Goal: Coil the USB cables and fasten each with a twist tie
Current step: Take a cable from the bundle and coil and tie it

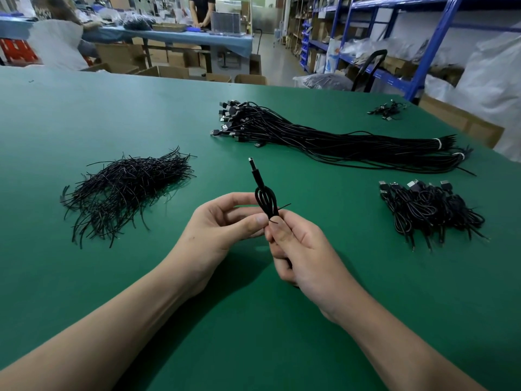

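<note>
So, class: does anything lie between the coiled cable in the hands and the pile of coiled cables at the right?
Nothing visible does. Only bare green table separates the coiled cable from the pile of coiled cables; the long uncoiled bundle lies farther back.

We see a smooth, matt green table mat point(112, 277). The coiled USB cable point(266, 201) has a matt black plastic jacket, and its plug point(250, 160) ends in bright metal. On the left, the twist ties point(127, 190) are thin black plastic with a slight gloss. Far right, the shelving point(434, 49) is blue painted metal. The far cardboard boxes point(172, 71) look dull and papery.
</note>
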The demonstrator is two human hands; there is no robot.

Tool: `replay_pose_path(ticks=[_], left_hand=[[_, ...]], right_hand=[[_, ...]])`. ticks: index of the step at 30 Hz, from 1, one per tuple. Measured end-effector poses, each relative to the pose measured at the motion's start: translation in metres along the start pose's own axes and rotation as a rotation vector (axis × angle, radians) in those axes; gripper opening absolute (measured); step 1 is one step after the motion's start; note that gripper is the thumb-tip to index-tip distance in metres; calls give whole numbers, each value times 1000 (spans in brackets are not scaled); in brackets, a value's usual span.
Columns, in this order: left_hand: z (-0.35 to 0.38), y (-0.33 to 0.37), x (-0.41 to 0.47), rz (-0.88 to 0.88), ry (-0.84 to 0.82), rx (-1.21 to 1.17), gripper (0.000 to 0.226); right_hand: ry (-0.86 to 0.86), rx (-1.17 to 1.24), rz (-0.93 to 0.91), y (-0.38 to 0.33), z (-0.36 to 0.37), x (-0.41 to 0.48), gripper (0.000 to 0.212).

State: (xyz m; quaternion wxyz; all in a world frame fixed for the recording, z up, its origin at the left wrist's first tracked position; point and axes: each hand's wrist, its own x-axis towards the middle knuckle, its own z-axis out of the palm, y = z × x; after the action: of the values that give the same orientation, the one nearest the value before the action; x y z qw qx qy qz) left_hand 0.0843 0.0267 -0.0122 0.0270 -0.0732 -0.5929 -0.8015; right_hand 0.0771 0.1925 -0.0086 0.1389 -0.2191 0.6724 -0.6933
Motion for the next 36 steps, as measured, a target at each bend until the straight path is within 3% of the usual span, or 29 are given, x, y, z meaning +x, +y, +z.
replay_pose_path(ticks=[8,13,25,36], left_hand=[[1,1,-1,68,-88,32,34],[0,6,-2,53,-143,44,32],[0,4,-3,53,-93,106,22],[7,4,-4,65,26,115,21]], right_hand=[[-74,75,94,-3,-6,-3,30],[-211,261,185,-3,-11,-3,29],[-384,522,300,-2,-19,-1,17],[-239,273,253,4,-8,0,18]])
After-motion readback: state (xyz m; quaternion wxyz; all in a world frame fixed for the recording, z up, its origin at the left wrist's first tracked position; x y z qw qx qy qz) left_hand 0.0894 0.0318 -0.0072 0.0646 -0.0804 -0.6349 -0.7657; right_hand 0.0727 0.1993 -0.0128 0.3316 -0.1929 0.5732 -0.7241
